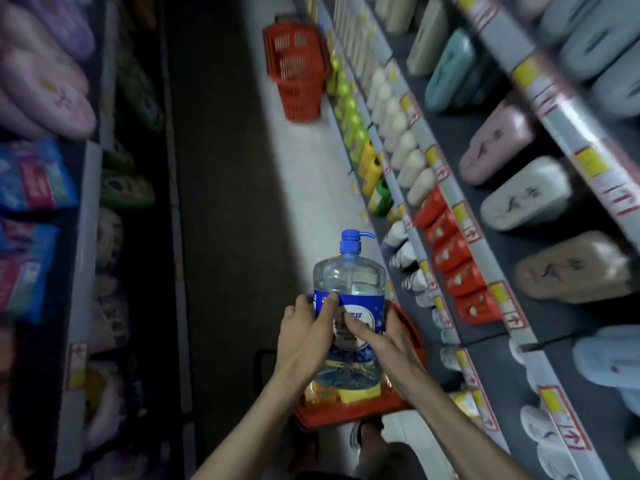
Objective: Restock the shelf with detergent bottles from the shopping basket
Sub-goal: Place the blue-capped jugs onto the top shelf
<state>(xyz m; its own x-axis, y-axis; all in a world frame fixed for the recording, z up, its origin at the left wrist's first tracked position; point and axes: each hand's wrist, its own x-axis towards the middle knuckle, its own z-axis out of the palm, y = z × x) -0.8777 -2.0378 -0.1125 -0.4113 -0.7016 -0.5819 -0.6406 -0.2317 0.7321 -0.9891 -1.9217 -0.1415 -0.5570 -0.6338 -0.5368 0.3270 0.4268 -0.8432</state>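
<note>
Both hands, left hand (306, 336) and right hand (388, 344), fingers wrapped round detergent bottle (349, 299), lifting it from near basket (410, 332) toward right shelf (485, 251).

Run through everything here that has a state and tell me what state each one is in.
Pump bottle, upright, capped, held in both hands.
Left hand grip, curled round the bottle's label.
Right hand grip, curled round the bottle's other side.
Near basket, under the bottle, holds yellow packs.
Far baskets, stacked, standing by the shelf.
</note>
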